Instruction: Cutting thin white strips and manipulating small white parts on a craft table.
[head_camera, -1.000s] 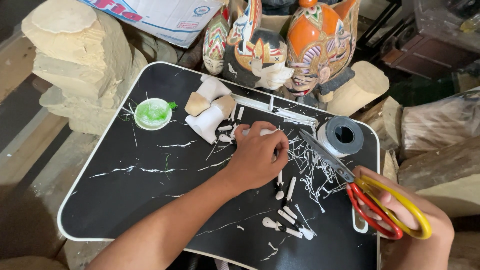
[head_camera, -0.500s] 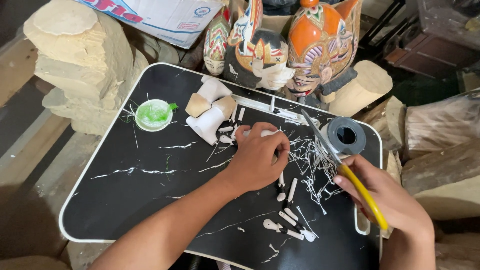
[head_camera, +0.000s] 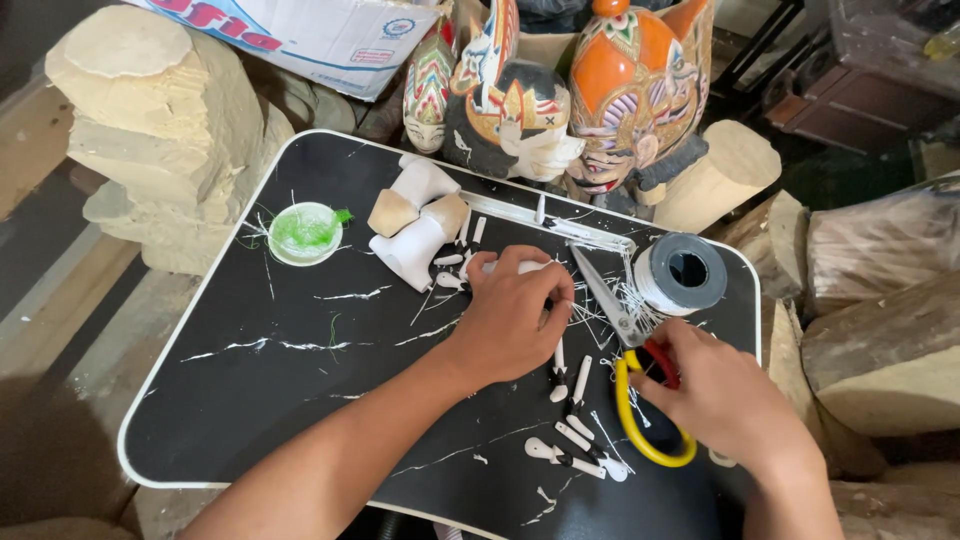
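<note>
Our left hand presses small white pieces on the black desk; our right hand has its grip closed on the scissors.

On the tray the left hand lies in the middle, the right hand to its right on the scissors. The spool stands behind them. The cup sits far left, and the masks are behind the tray.

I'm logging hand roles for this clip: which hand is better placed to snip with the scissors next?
Right, probably. The right hand already grips the yellow-and-red handles of the scissors, blades pointing toward the left hand, which rests fingers-down on small white pieces on the black tray.
</note>
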